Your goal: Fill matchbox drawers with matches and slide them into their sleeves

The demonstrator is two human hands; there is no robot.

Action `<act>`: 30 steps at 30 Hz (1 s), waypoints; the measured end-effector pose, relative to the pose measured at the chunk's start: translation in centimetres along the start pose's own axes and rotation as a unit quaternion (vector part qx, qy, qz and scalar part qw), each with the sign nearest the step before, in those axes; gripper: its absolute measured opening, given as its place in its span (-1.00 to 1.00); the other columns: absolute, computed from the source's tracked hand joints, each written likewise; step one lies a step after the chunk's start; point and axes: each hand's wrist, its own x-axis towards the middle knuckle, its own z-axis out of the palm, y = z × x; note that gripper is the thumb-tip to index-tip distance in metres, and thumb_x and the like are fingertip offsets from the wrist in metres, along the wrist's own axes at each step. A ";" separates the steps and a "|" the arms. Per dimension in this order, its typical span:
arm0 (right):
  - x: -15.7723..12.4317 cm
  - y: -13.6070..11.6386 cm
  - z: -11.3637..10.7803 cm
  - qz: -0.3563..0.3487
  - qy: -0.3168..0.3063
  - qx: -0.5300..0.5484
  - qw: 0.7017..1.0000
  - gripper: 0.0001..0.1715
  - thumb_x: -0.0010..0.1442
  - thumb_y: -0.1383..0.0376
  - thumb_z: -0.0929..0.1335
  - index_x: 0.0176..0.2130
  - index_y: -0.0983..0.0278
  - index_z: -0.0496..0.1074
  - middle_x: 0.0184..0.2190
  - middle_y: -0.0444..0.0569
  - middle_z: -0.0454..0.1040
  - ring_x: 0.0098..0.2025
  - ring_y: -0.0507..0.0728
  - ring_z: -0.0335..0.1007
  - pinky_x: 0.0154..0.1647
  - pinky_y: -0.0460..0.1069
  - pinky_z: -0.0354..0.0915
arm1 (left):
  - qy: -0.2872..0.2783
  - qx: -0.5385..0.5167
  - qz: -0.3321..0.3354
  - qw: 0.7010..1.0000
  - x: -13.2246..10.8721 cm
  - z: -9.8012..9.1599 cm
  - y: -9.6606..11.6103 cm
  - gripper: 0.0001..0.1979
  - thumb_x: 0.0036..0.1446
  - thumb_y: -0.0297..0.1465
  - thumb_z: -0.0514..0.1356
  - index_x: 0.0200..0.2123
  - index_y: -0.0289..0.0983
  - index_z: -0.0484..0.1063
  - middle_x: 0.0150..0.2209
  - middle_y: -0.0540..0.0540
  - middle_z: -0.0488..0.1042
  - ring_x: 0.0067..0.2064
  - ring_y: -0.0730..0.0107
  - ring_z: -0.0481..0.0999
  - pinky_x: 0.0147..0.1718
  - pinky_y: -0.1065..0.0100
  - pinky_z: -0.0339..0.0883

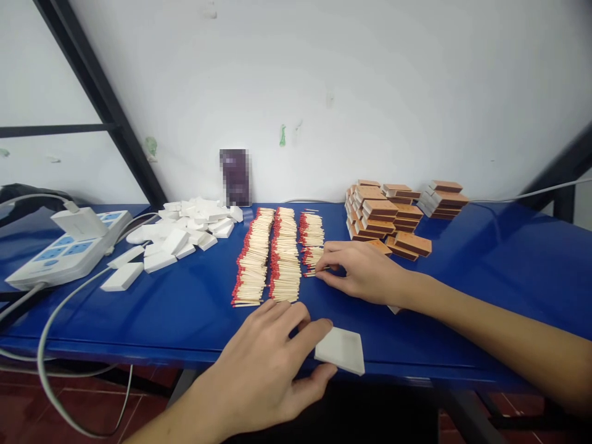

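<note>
Between the thumb and forefinger of my left hand [277,364] is a white matchbox tray [341,350], held over the front edge of the blue table. My right hand [363,271] is closed in a pinch at the near end of the short row of red-headed matches [312,229]. A match [326,267] shows between its fingertips; whether there are more is hidden. Two longer rows, a left row of matches [253,259] and a middle row of matches [285,259], lie just beyond my left hand. A small pale corner [394,309] peeks out under my right wrist.
White trays [197,222] lie heaped at the back left, with a single white tray [123,276] nearer. Brown matchbox sleeves [379,213] are stacked at the back right. A power strip [69,250] with a looping white cable [44,345] occupies the left. A blurred dark packet [235,177] leans on the wall.
</note>
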 end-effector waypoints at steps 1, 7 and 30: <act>0.1 0.0 0.0 0.001 -0.001 0.005 1.000 -0.83 0.27 0.32 0.32 -0.30 0.26 0.53 -0.34 -0.06 0.49 -0.35 0.06 0.35 -0.37 -0.05 0.11 | 0.001 0.000 -0.001 1.000 0.0 0.0 0.0 -0.69 0.27 -0.34 0.17 0.07 -0.23 0.34 -0.20 -0.11 0.42 -0.17 0.13 0.47 -0.18 0.07 0.43; -0.4 -0.5 -0.7 0.000 -0.022 0.040 0.999 -0.88 0.16 0.38 0.35 -0.43 0.27 0.45 -0.44 -0.12 0.44 -0.42 0.03 0.27 -0.40 -0.07 0.09 | -0.004 -0.003 -0.005 1.000 0.0 -0.1 0.1 -0.69 0.25 -0.36 0.19 0.06 -0.23 0.35 -0.21 -0.11 0.41 -0.20 0.13 0.45 -0.23 0.06 0.44; 0.2 0.3 -0.5 0.053 -0.003 -0.004 0.999 -0.80 0.23 0.32 0.32 -0.38 0.27 0.52 -0.47 -0.10 0.42 -0.46 0.02 0.23 -0.42 -0.07 0.05 | -0.005 -0.001 -0.001 1.000 0.1 -0.1 0.1 -0.69 0.27 -0.35 0.18 0.07 -0.23 0.35 -0.21 -0.11 0.41 -0.20 0.15 0.45 -0.20 0.08 0.43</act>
